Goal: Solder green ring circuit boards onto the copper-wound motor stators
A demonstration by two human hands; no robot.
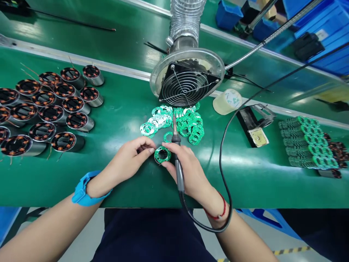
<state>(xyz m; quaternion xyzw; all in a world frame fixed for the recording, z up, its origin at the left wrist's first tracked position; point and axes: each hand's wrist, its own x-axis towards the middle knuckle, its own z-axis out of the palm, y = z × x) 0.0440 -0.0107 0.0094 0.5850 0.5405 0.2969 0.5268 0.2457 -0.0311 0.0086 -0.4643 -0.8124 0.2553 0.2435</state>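
My right hand (pixel 189 167) holds a soldering iron (pixel 178 171) against its palm, the tip pointing away from me. Its thumb and index finger also grip the right side of a motor stator topped by a green ring circuit board (pixel 164 154). At the left edge of that board my left hand (pixel 133 156) is closed, thumb and fingertips pinched; what lies between them is too small to make out. Just beyond, a single green ring board (pixel 168 137) lies on the bench, and behind it are heaps of similar ring boards (pixel 188 122).
A round fume extractor fan (pixel 188 82) hangs over the boards. Rows of metal-cased stators (pixel 64 140) stand left. To the right are a pale tub (pixel 227 102), an iron stand with sponge (pixel 257 136) and stacked ring boards (pixel 308 142). The iron's black cable (pixel 222 160) loops over my right wrist.
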